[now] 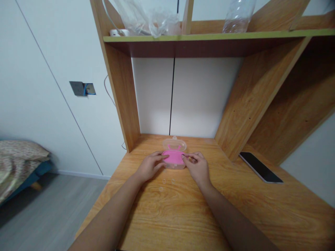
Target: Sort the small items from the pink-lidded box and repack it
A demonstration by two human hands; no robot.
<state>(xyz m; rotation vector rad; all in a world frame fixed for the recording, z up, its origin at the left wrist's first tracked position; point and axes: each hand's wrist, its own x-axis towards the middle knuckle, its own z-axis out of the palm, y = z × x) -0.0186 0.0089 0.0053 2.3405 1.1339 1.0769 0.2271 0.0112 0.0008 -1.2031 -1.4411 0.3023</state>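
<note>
A small pink case [173, 157] with a clear hinged lid [174, 143] standing open lies on the wooden desk [183, 212] near the back. My left hand [149, 166] rests against the case's left side, fingers curled toward it. My right hand [196, 166] is at the case's right edge, with thumb and fingers pinched together on something too small to make out. Three small clear round pieces [165, 184] lie on the desk just in front of the case.
A dark phone [260, 167] lies face up at the desk's right. A shelf [209, 36] above carries plastic bags [149, 17] and a clear bottle [238, 15]. Wooden side panels flank the desk. A bed [18, 160] is at far left on the floor side.
</note>
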